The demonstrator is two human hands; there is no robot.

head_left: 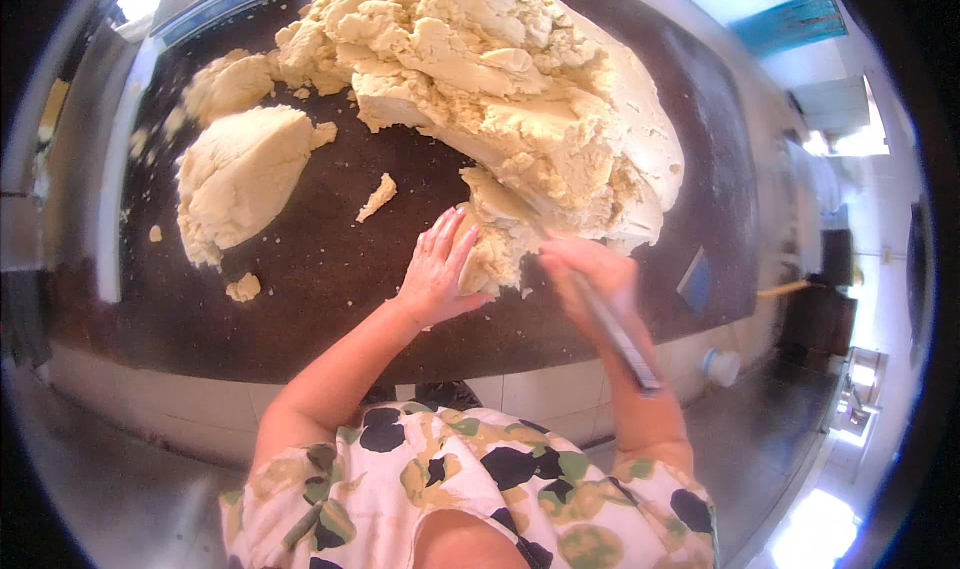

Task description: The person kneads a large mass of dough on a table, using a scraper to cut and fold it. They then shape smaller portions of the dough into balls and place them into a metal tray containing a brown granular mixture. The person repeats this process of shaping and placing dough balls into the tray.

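A huge mound of pale yellow dough (500,79) with a rough, torn inner face spreads over the far middle and right of the dark table. My left hand (437,271) rests against a ragged piece of dough (488,259) at the mound's near end, fingers stretched and thumb apart. In my closed right hand (592,274) is a long flat metal blade (622,339). One end of it points back over my forearm; the other, blurred, reaches the dough just beyond my fist. How deep it goes in cannot be made out.
To the left on the dark table (300,319) lie a large smooth dough lump (245,179), a smaller lump behind it (230,84) and loose scraps (378,197). A flat blue-grey piece (693,281) lies near the right edge. Below that edge shows a whitish container (720,367).
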